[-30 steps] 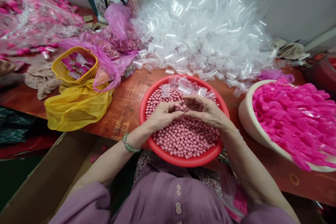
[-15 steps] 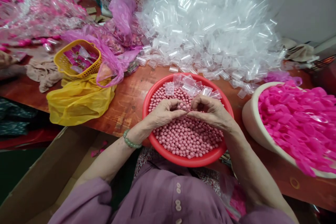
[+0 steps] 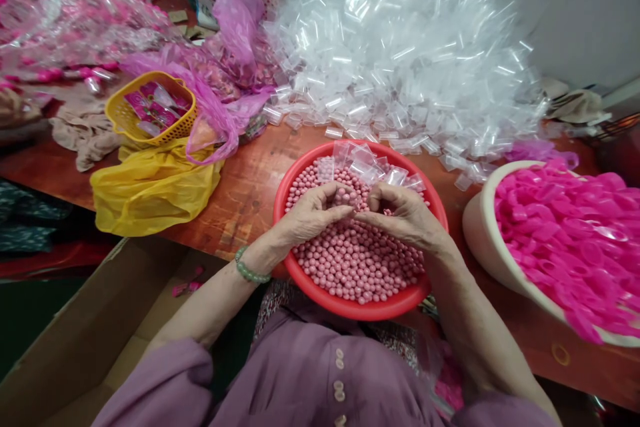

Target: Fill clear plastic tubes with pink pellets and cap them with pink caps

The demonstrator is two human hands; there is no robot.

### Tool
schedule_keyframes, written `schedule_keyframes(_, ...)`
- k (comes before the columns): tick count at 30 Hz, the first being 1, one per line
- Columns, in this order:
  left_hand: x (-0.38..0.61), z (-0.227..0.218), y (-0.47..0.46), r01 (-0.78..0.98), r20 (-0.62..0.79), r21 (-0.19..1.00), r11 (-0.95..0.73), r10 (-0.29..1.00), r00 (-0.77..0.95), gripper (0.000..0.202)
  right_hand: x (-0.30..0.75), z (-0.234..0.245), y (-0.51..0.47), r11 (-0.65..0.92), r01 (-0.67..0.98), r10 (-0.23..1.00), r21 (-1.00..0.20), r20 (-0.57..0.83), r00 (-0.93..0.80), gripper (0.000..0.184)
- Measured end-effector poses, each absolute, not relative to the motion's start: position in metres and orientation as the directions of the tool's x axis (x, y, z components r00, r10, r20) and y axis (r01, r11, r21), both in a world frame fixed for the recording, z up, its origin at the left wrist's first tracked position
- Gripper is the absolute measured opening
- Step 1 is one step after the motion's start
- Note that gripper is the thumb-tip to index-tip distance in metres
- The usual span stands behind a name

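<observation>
Your left hand (image 3: 313,213) and right hand (image 3: 403,213) meet fingertip to fingertip over the middle of the red basin (image 3: 300,267), both curled inward above the pink beads (image 3: 350,260) that fill it. Each hand's grip is closed in a pinch at the spot where the two come together, and a few beads appear to sit between them, cupped against your left fingers; whether a small clear bag is also pinched there is too fine to tell. The beads lie directly beneath both hands, so neither hand is clearly nearer; the left palm faces right and slightly up, the right knuckles arch over from the other side. The loose clear plastic bags (image 3: 370,163) resting on the beads at the far rim of the basin lie just beyond your fingertips, away from your body. Behind them on the desk (image 3: 245,193) rises the big heap of clear bags (image 3: 400,60). To your right, apart from the basin, stands a cream bowl (image 3: 480,240) heaped with bright pink plastic pieces (image 3: 565,233). To your left lie a yellow plastic bag (image 3: 150,190), a yellow basket (image 3: 150,113) and a pink plastic bag (image 3: 220,100). A green bead bracelet (image 3: 249,270) circles your left wrist.
</observation>
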State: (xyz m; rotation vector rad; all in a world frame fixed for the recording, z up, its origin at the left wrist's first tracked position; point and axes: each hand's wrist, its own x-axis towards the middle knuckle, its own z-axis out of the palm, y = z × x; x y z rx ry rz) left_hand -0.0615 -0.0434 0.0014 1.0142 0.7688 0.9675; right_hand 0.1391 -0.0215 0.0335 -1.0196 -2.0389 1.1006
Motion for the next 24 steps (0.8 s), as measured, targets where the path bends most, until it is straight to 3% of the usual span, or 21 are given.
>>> schedule_keyframes(8,-0.062,0.010,-0.041,-0.263,-0.069,0.947,0.183,0.918,0.391,0.030,0.168,0.041,-0.040,0.312,0.402,0.916,-0.861,0.160,-0.368,0.034)
schedule_keyframes(11,-0.065,0.009,-0.033,-0.275,-0.054,0.947,0.168,0.925,0.377,0.035,0.200,0.043,-0.049,0.255,0.505,0.967,-0.825,0.224,-0.124,0.020)
schedule_keyframes(13,-0.067,0.008,-0.032,-0.277,-0.080,0.938,0.206,0.910,0.408,0.039,0.233,0.043,-0.057,0.153,0.668,0.930,-0.728,0.335,0.152,0.013)
schedule_keyframes(15,-0.068,0.007,-0.033,-0.288,-0.111,0.923,0.256,0.893,0.437,0.042,0.274,0.043,-0.066,-0.071,0.853,0.824,-0.517,0.451,0.343,0.013)
schedule_keyframes(16,-0.068,0.007,-0.034,-0.301,-0.120,0.914,0.271,0.891,0.438,0.042,0.295,0.043,-0.070,-0.172,0.896,0.821,-0.410,0.443,0.360,0.012)
schedule_keyframes(19,-0.067,0.008,-0.035,-0.318,-0.133,0.903,0.288,0.892,0.431,0.037,0.348,0.044,-0.083,-0.439,0.891,0.878,-0.112,0.155,0.452,0.022)
schedule_keyframes(21,-0.065,0.010,-0.036,-0.300,-0.137,0.908,0.291,0.885,0.445,0.033,0.368,0.044,-0.086,-0.469,0.881,0.883,-0.056,-0.027,0.469,0.024)
schedule_keyframes(24,-0.063,0.014,-0.036,-0.286,-0.141,0.914,0.288,0.886,0.442,0.027,0.375,0.043,-0.084,-0.497,0.867,0.861,-0.045,-0.147,0.486,0.024)
